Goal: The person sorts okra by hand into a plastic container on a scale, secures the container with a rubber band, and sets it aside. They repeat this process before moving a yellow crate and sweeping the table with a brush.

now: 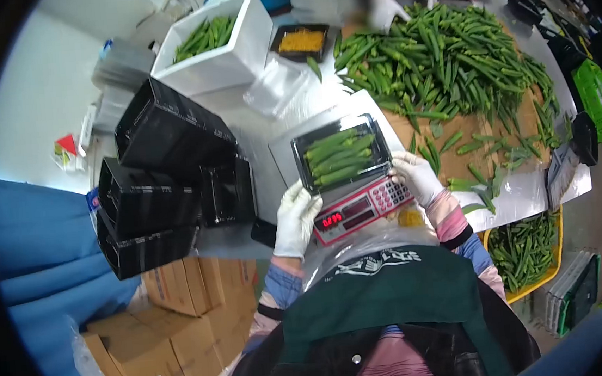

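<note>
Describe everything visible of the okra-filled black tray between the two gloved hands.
The black tray is shallow and roughly rectangular, with rounded corners and a glossy, plastic-looking rim. Green okra pods lie side by side in it; whether clear film covers them cannot be told. It sits slightly turned over the metal plate of the scale, beyond the display. The left hand is at its near left corner, the right hand at its near right; how firmly they grip is unclear.
</note>
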